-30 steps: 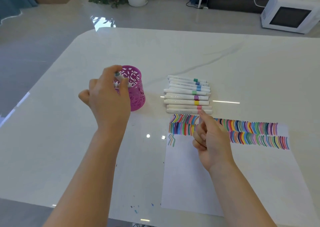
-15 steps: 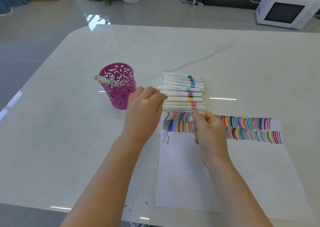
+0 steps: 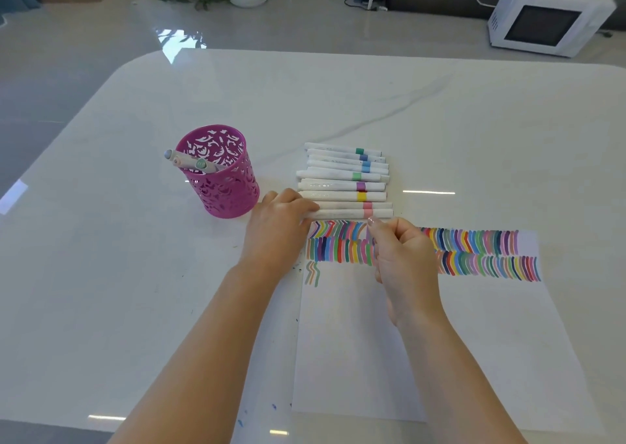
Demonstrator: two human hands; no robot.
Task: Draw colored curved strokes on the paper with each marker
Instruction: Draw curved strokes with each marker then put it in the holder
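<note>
A white paper sheet [image 3: 440, 348] lies on the white table [image 3: 135, 274], with two rows of coloured curved strokes [image 3: 474, 254] along its top and a few wavy strokes at the left. Several white markers [image 3: 342, 172] with coloured bands lie in a row just beyond the paper. The nearest one is the pink-banded marker [image 3: 349, 212]. My left hand [image 3: 281, 230] curls its fingers over that marker's left end. My right hand [image 3: 403, 254] pinches it at the pink band with thumb and forefinger, the other fingers curled.
A magenta cut-out pen holder [image 3: 227, 186] stands left of the marker row with a few markers [image 3: 189, 162] leaning out of it. Small ink specks mark the table near its front edge. A white microwave [image 3: 548, 16] sits on the floor beyond the table.
My left hand left a marker in the pen holder and swung right to the pink-banded marker's left end. My right hand moved forward onto the same marker.
</note>
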